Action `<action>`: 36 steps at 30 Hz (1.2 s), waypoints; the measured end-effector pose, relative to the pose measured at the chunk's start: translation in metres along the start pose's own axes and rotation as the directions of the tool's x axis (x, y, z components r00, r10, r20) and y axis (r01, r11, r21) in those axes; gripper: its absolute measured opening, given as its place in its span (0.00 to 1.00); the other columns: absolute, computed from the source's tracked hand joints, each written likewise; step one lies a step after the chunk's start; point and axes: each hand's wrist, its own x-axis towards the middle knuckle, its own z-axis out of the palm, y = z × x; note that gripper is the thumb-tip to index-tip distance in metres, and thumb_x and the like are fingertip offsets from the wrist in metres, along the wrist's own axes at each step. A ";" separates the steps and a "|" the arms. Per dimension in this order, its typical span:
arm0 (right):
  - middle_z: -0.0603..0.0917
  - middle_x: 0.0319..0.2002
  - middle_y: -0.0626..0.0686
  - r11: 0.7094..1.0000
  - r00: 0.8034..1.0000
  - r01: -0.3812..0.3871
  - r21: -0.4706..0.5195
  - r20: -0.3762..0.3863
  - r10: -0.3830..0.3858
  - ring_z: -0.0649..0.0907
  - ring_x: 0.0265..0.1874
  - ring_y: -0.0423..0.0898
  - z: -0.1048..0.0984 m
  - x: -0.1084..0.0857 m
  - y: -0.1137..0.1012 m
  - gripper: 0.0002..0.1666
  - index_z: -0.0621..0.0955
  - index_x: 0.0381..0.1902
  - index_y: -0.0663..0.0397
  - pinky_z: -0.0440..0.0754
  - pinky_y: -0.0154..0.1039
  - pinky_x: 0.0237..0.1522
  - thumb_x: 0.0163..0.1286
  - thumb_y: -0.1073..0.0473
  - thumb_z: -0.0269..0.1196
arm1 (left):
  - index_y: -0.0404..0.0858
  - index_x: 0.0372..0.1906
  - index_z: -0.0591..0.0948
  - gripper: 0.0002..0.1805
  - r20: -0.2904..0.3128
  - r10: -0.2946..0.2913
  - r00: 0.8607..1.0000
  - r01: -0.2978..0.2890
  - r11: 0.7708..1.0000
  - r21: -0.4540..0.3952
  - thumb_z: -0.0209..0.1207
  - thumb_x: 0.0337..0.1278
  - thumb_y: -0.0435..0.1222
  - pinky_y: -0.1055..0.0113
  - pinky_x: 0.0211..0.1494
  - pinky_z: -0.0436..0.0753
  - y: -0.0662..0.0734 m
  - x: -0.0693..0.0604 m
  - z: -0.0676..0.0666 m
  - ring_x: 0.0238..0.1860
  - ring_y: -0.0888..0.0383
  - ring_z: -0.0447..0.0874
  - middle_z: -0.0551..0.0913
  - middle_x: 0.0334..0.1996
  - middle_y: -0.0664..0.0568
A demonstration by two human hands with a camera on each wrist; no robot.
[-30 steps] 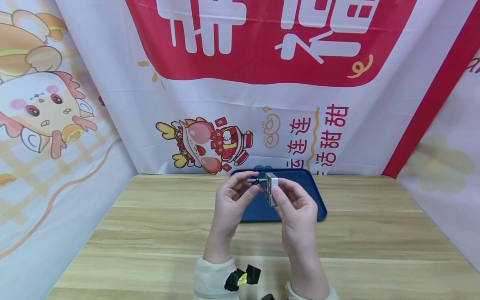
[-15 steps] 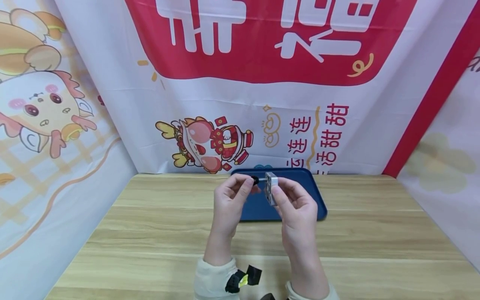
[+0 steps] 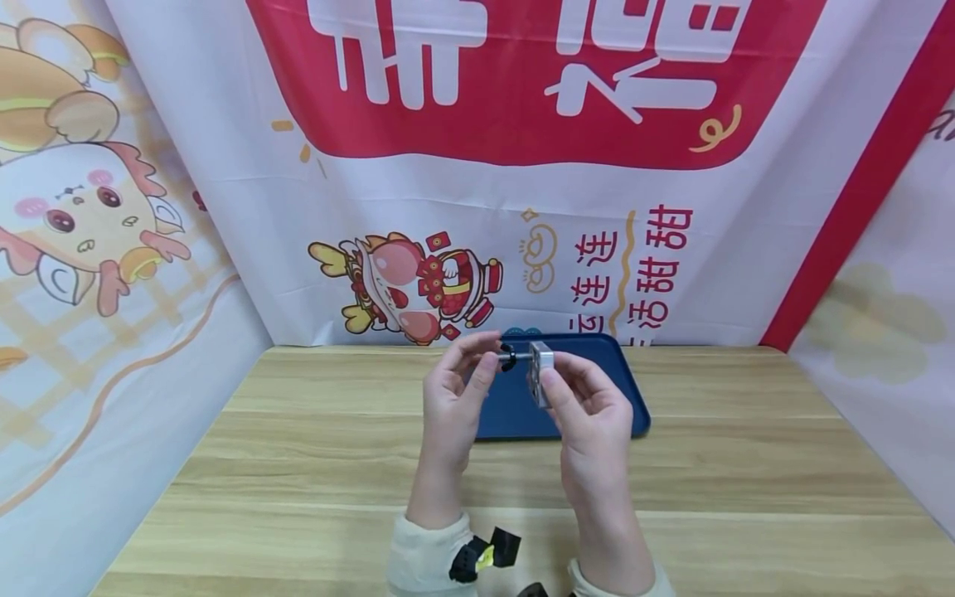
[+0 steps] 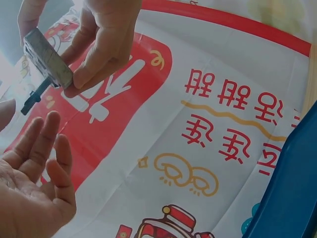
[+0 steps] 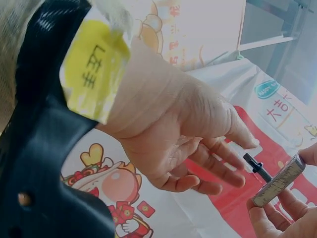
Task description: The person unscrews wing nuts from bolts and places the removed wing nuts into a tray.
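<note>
My right hand (image 3: 594,414) grips a small silver rectangular metal block (image 3: 545,358) between thumb and fingers. From the block's left face sticks a threaded bolt (image 3: 523,356), with a small black nut-like piece (image 3: 508,358) on it. Around the free end of the bolt is my left hand (image 3: 455,398), thumb and fingers parted. Both wrist views show a gap between those fingers and the bolt (image 4: 43,89). In the right wrist view the black piece (image 5: 257,167) sits partway along the bolt, and the right fingers cover parts of the block (image 5: 280,182).
A dark blue tray (image 3: 515,419) lies on the wooden table (image 3: 328,464) behind the hands, against a printed cloth backdrop (image 3: 418,199). Cloth walls stand left and right. A black strap with a yellow label (image 5: 94,69) is on the left wrist.
Half a second ago my left thumb and finger pinched the black piece; now they have let go and parted, slightly left of it. The right hand keeps the block in about the same place.
</note>
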 end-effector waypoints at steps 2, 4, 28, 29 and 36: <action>0.84 0.43 0.50 1.000 1.000 0.001 -0.001 0.001 -0.001 0.85 0.41 0.44 0.000 0.000 0.000 0.13 0.81 0.51 0.61 0.84 0.35 0.49 0.71 0.62 0.63 | 0.37 0.60 0.78 0.16 0.023 0.048 0.999 -0.048 0.999 0.010 0.55 0.72 0.33 0.65 0.54 0.80 -0.001 0.000 -0.002 0.54 0.52 0.78 0.84 0.54 0.49; 0.84 0.43 0.50 1.000 1.000 0.005 -0.004 0.000 -0.005 0.84 0.41 0.44 0.000 0.000 -0.001 0.13 0.81 0.51 0.61 0.84 0.34 0.49 0.71 0.62 0.63 | 0.37 0.62 0.77 0.18 0.059 0.095 0.994 -0.096 0.995 0.013 0.54 0.71 0.32 0.64 0.55 0.80 -0.002 0.000 -0.003 0.57 0.50 0.76 0.81 0.59 0.46; 0.83 0.44 0.50 1.000 1.000 0.021 -0.012 -0.012 -0.021 0.83 0.40 0.43 0.001 -0.001 0.000 0.13 0.81 0.51 0.62 0.84 0.32 0.48 0.71 0.64 0.62 | 0.36 0.57 0.82 0.16 0.086 0.213 0.973 -0.223 0.965 0.139 0.61 0.65 0.29 0.72 0.39 0.79 -0.007 0.000 -0.001 0.55 0.57 0.78 0.83 0.56 0.47; 0.83 0.43 0.50 1.000 1.000 0.021 -0.012 -0.012 -0.021 0.83 0.40 0.43 0.001 -0.001 0.000 0.13 0.81 0.51 0.62 0.84 0.32 0.48 0.71 0.64 0.63 | 0.37 0.56 0.82 0.16 0.076 0.201 0.977 -0.210 0.968 0.139 0.60 0.65 0.29 0.72 0.39 0.79 -0.008 0.000 -0.001 0.54 0.58 0.79 0.83 0.55 0.47; 0.83 0.42 0.50 1.000 1.000 0.024 -0.015 -0.012 -0.024 0.83 0.39 0.43 0.001 -0.001 0.000 0.13 0.81 0.50 0.62 0.84 0.32 0.47 0.71 0.64 0.63 | 0.35 0.51 0.85 0.12 0.024 0.117 0.993 -0.119 0.986 0.121 0.58 0.69 0.34 0.72 0.39 0.81 -0.008 0.000 -0.001 0.46 0.59 0.80 0.86 0.49 0.45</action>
